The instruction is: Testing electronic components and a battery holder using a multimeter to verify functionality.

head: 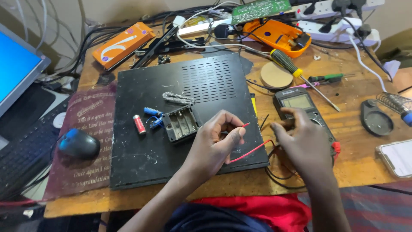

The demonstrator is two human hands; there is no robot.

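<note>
My left hand (214, 144) pinches a thin red probe lead (246, 151) over the front right part of a black vented metal panel (141, 150). Its red tip (245, 125) pokes out above my thumb. My right hand (300, 139) rests on a grey multimeter (296, 101), with fingers on its lower body and black leads (279, 178) curling beneath. On the panel, left of my left hand, lie an empty black battery holder (181, 123), a red cell (139, 124) and blue cells (153, 113).
A black mouse (79, 144) sits on a maroon pad at left, beside a keyboard (21, 150) and monitor (15, 64). Behind lie an orange box (122, 44), cables, a circuit board (261, 8), screwdrivers (286, 63), power strips. A soldering stand (377, 118) and phone (397, 157) are at right.
</note>
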